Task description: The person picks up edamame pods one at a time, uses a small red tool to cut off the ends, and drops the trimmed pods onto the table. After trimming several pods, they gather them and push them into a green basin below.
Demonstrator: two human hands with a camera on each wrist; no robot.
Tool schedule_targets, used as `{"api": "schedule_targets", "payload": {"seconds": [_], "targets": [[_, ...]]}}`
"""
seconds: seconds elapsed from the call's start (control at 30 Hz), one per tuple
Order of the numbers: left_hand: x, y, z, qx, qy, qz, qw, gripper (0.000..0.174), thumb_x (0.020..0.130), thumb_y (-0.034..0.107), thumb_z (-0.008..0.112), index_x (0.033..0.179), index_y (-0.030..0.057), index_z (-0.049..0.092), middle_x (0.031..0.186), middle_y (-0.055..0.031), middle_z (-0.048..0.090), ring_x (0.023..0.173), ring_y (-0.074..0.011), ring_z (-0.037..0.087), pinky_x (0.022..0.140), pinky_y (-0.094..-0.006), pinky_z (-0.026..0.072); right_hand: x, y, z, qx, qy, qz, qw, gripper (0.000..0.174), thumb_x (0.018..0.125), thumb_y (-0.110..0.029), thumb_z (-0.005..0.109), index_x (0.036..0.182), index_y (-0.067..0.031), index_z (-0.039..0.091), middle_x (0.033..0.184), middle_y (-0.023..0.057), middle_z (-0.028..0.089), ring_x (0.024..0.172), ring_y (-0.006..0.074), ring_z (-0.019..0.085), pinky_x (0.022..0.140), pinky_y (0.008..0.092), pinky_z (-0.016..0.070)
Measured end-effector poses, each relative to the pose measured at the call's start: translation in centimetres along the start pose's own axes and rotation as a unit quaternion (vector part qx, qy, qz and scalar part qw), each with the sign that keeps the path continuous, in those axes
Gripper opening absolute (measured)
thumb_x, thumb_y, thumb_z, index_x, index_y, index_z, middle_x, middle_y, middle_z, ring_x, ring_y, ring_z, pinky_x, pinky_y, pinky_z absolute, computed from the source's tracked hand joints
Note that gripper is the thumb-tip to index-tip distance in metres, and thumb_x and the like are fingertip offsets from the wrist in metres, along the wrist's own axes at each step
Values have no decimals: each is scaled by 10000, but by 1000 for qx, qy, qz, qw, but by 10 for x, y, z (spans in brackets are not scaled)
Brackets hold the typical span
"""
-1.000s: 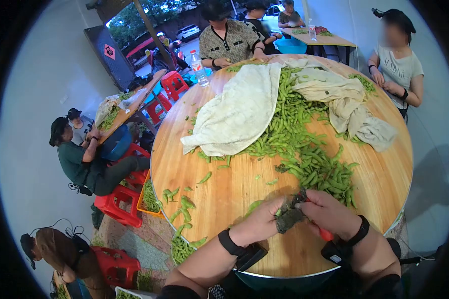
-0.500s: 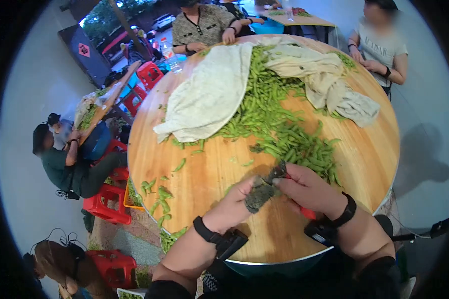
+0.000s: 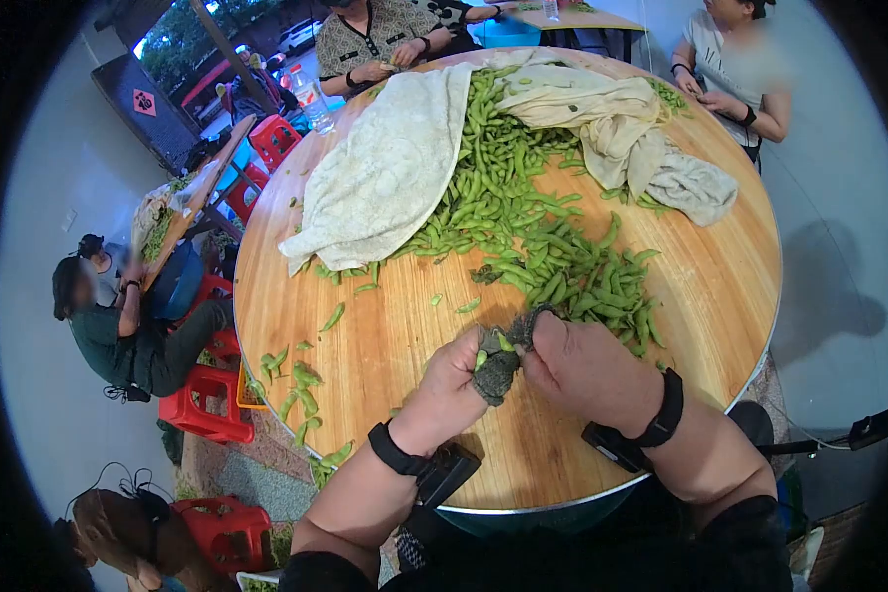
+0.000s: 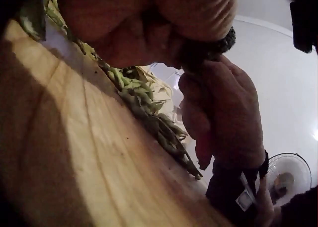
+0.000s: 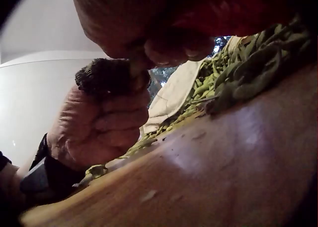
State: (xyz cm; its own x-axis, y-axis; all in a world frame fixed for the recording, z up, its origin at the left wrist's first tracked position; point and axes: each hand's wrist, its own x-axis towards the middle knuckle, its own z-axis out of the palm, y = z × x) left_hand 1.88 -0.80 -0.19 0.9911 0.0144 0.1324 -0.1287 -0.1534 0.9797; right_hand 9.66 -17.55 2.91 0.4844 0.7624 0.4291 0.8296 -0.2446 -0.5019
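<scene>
Left grip pinches an edamame pod, dark knit cloth bunched at those fingers. Right grip curled just beside it; can't tell from here what it's holding. Both are above the near part of the round wooden tabletop, pod between them. Main edamame pile just beyond, white cloth over its left side.

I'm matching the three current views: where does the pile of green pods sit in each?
Head: the pile of green pods runs from top centre down to right of centre.
Left wrist: the pile slants down from left of centre to right of centre.
Right wrist: the pile lies at upper right, slanting down leftward.
Shared landmark: the wooden tabletop under it.
</scene>
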Motion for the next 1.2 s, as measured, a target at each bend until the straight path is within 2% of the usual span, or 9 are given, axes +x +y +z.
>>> {"api": "schedule_targets", "payload": {"seconds": [0.13,0.17,0.2,0.3,0.33,0.4,0.63,0.9,1.2], "targets": [[-1,0,2,49,24,18,998,56,861,46,567,917,50,561,800,8,542,718,-76,505,630,-235,435,2,9,5,36,13,27,999,190,860,-160,553,832,-4,449,654,146,552,506,268,568,460,349,452],[-2,-2,1,48,23,11,999,47,854,47,571,899,46,559,791,2,544,704,-80,506,621,-241,437,5,7,-2,241,-64,160,955,191,869,-172,553,832,-10,458,646,143,537,487,262,541,453,333,439],[-2,-2,0,48,22,4,999,40,846,48,575,881,43,557,782,-3,545,689,-83,508,611,-247,438,8,7,-6,429,-137,282,847,194,878,-184,552,833,-16,468,638,141,522,467,257,514,445,316,427],[-1,0,0,33,31,-18,999,60,829,65,593,863,44,548,752,-11,539,668,-87,507,597,-252,438,11,8,-7,461,-151,307,819,221,892,-215,545,818,-17,480,614,149,501,481,277,489,470,325,413],[-1,0,0,33,31,-18,999,60,829,65,593,863,44,548,752,-11,539,668,-87,507,597,-252,438,10,9,-4,461,-151,307,819,221,892,-215,545,818,-17,480,614,149,501,481,277,489,470,325,413],[-1,-1,-2,67,32,-31,997,83,822,86,609,857,46,545,739,-25,542,674,-93,515,606,-258,443,5,14,5,205,-43,83,974,248,887,-223,551,806,-1,476,612,152,511,522,303,518,508,369,420],[-2,-1,-1,111,21,-11,994,104,822,105,618,835,51,530,743,-56,561,685,-120,541,634,-277,458,8,14,1,300,-92,165,935,260,861,-229,578,790,-1,475,640,192,538,600,362,558,529,405,419],[-1,-1,-3,112,-3,-7,994,119,822,120,637,833,54,538,726,-76,587,657,-161,568,617,-285,468,4,10,-8,59,-78,16,995,221,840,-188,566,821,-1,451,631,196,552,621,383,578,535,445,451],[-2,-11,-1,134,-6,-13,991,123,823,122,632,855,52,537,725,-107,584,650,-192,580,602,-302,469,4,19,5,34,-43,17,998,194,826,-169,556,827,-4,454,610,212,541,569,376,574,499,429,458]]}}
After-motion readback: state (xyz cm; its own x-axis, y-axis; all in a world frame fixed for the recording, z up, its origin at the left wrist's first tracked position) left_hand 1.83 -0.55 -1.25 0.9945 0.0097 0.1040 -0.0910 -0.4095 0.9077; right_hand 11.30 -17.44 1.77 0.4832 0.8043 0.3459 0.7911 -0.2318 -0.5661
